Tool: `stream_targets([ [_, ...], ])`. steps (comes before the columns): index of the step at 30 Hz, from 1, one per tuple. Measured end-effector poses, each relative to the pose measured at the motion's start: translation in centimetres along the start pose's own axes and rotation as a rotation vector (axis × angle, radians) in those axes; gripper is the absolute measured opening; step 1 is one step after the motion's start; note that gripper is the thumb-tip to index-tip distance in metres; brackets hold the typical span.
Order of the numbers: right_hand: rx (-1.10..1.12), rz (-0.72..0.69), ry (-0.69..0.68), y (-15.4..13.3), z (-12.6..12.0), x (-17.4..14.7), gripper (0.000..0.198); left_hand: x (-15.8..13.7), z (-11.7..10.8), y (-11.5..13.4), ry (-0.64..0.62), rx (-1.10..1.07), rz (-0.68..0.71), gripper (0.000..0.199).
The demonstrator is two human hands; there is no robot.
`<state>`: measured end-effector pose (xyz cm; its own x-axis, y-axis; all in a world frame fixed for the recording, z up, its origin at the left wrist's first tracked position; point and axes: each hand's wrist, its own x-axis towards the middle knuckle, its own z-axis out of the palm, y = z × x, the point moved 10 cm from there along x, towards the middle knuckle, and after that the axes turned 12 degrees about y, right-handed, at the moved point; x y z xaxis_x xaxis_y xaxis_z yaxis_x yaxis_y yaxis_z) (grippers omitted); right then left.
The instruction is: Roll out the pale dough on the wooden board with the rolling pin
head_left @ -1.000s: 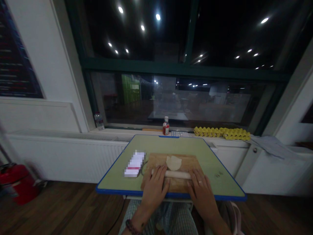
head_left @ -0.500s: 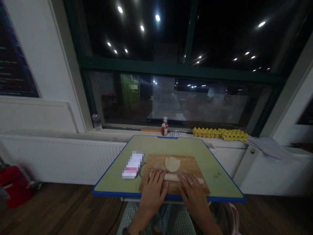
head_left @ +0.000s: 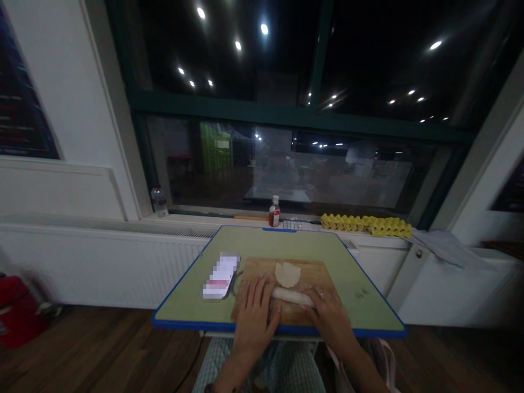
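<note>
Both of my hands lie across a pale, straight cylinder (head_left: 292,296) on a wooden cutting board (head_left: 311,267). Whether it is a roll of dough or a floured rolling pin I cannot tell. My left hand (head_left: 257,305) rests palm down over its left part, fingers stretched forward and thumb apart. Its right part is under my right hand (head_left: 327,308), also palm down with the fingers spread, and hides that end. Just beyond the cylinder a thin, flat piece of dough (head_left: 287,274) with an uneven edge lies on the board.
The board sits on a green table (head_left: 204,314) with a blue rim. A phone (head_left: 221,277) with a blurred screen lies left of the board. On the sill behind stand a small bottle of reddish liquid (head_left: 274,213), yellow egg trays (head_left: 364,224) and a clear bottle (head_left: 159,202).
My right hand has slid slightly outward along the cylinder and now covers its right end, which showed before. My left hand and the flat dough have hardly moved. The view has shifted slightly.
</note>
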<state>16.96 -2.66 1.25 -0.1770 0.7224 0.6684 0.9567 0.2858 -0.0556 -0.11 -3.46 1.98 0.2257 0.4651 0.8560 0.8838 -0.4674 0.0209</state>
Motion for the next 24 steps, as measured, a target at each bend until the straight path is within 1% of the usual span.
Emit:
stream_targets([
  [3, -0.031, 0.062, -0.046, 1.7, 0.1, 1.1, 0.027, -0.2, -0.1, -0.3, 0.039, -0.018, -0.031, 0.055],
  [6, -0.021, 0.164, -0.053, 3.3, -0.2, 3.0, 0.033, -0.4, 0.3, -0.4, 0.020, -0.035, -0.047, 0.055],
  [8, -0.007, 0.218, -0.037, 3.9, -0.3, 4.2, 0.036, -0.2, 0.8, -0.2, -0.040, -0.053, -0.048, 0.053],
  [12, -0.069, 0.355, -0.042, 5.0, 0.8, 5.2, 0.039, 1.0, 2.9, 1.0, -0.245, -0.157, -0.032, 0.049],
  [15, -0.084, 0.360, -0.064, 5.0, 1.9, 5.0, 0.037, 2.5, 5.0, 2.5, -0.409, -0.274, 0.013, 0.053],
  [16, -0.091, 0.354, -0.067, 5.0, 2.1, 4.9, 0.037, 3.0, 5.7, 2.8, -0.448, -0.309, 0.020, 0.054],
  [18, -0.109, 0.341, -0.073, 5.0, 2.3, 4.7, 0.035, 3.8, 6.9, 2.9, -0.491, -0.352, -0.010, 0.054],
  [21, -0.126, 0.322, -0.088, 4.9, 2.1, 4.7, 0.035, 4.2, 8.3, 2.4, -0.521, -0.368, -0.097, 0.055],
  [24, -0.125, 0.343, -0.083, 5.0, 1.7, 4.7, 0.035, 4.0, 8.7, 2.0, -0.500, -0.361, -0.146, 0.057],
])
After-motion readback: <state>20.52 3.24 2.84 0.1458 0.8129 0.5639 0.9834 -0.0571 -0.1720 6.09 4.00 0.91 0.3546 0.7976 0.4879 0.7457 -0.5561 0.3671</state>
